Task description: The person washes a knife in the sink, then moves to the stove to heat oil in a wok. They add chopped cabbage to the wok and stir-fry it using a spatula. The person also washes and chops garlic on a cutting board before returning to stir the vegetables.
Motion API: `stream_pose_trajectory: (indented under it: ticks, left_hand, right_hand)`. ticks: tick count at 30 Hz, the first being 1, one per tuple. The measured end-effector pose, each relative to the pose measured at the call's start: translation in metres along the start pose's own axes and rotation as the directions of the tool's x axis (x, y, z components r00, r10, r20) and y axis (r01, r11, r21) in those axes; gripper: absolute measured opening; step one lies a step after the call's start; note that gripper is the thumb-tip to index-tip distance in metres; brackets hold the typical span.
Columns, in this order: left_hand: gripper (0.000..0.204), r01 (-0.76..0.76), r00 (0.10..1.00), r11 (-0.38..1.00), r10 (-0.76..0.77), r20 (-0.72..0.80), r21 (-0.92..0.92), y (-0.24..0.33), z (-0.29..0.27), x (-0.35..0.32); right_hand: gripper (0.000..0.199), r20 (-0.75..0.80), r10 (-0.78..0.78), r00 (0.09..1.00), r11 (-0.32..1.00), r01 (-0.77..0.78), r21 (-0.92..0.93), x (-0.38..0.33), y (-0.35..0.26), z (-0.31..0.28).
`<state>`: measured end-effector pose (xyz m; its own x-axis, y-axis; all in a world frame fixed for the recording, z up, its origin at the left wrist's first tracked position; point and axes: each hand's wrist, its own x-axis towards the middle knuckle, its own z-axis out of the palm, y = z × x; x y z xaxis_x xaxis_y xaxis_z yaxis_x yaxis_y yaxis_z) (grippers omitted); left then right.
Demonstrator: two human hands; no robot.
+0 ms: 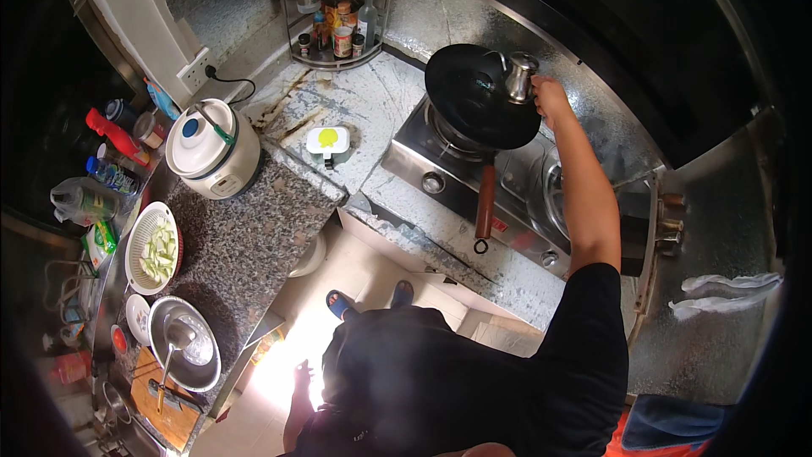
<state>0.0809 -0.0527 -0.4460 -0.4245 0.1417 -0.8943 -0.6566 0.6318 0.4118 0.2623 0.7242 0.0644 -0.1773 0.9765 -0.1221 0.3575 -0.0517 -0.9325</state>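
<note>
My right hand [550,101], at the end of an outstretched arm, is closed on the handle of a small stainless steel oil pot [522,80]. The pot, which has a thin curved spout on its left side, is held above the right part of a black wok [465,93]. Beneath it, the wok sits on the left burner of the gas stove [414,161], its wooden handle [486,203] pointing toward me. Low by my left side, my left hand [300,385] hangs with fingers loosely apart and holds nothing. Glare from the floor blurs it partly.
On the left counter stand a white rice cooker [211,148], a colander [138,267] of cut green vegetable pieces, a metal bowl [207,364] with a ladle, and a cutting board [173,423]. A condiment rack [334,59] fills the back corner. A range hood [626,34] overhangs the stove.
</note>
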Motion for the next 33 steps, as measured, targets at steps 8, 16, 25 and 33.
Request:
stream_pose_trajectory:
  ticks: [8,16,25,33]
  left_hand:
    - [0.048,-0.003,1.000,1.000,0.003,0.013,0.018,-0.017,0.011,0.011]
    - [0.031,-0.255,0.966,0.966,0.256,-0.028,0.042,0.099,0.016,-0.045]
    - [0.031,-0.280,0.960,0.959,0.278,0.031,0.049,0.088,0.003,-0.015]
    - [0.036,-0.097,0.995,0.995,0.097,0.005,-0.033,0.018,-0.007,0.022]
  right_hand:
    - [0.017,-0.124,0.013,0.992,0.975,0.014,0.220,-0.057,0.023,-0.049]
    - [0.016,-0.104,0.049,0.993,0.997,-0.043,0.064,-0.102,0.032,-0.069]
    - [0.014,-0.165,0.066,0.984,0.995,-0.077,-0.061,-0.081,0.043,-0.074]
    - [0.011,-0.162,0.054,0.985,0.985,-0.026,0.170,-0.066,0.041,-0.074]
